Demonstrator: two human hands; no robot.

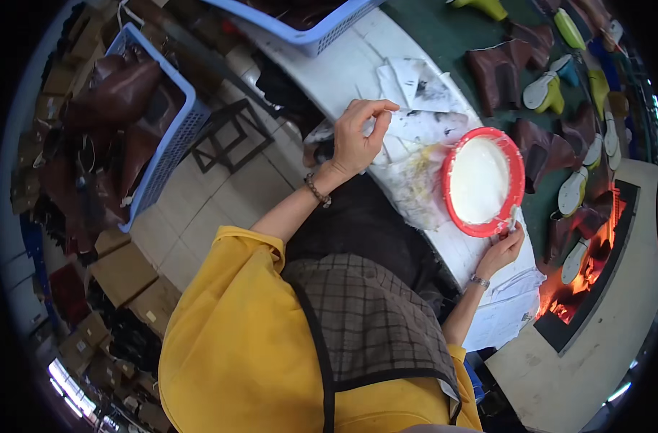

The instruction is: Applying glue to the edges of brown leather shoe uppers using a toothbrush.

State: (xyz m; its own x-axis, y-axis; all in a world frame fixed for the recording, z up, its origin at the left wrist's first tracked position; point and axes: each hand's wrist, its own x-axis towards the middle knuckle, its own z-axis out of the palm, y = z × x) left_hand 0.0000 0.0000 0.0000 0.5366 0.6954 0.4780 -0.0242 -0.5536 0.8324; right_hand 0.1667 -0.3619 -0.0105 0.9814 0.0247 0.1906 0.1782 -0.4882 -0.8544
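In the head view, a red-rimmed bowl (514, 189) of white paste is seen on the white worktop (358, 54), near its edge and beside stained paper sheets (423, 108). The right hand (503, 249) is held at the bowl's near rim, fingers closed on what looks like a small brush (513, 216) – the tool is too small to be made out surely. The left hand (358, 137) is raised over the papers, thumb and fingertips pinched together; whether anything is gripped between them cannot be told.

Beyond the worktop, brown boot uppers (498, 72) on coloured lasts are lined along a dark belt, and a glowing orange heater (581, 281) lies at the right. A blue basket (173, 137) of brown leather pieces stands on the floor at the left.

For the step to be done well, the brush would best be dipped shallowly and wiped on the rim – so that no paste is dripped onto the papers – with the bowl kept steady.
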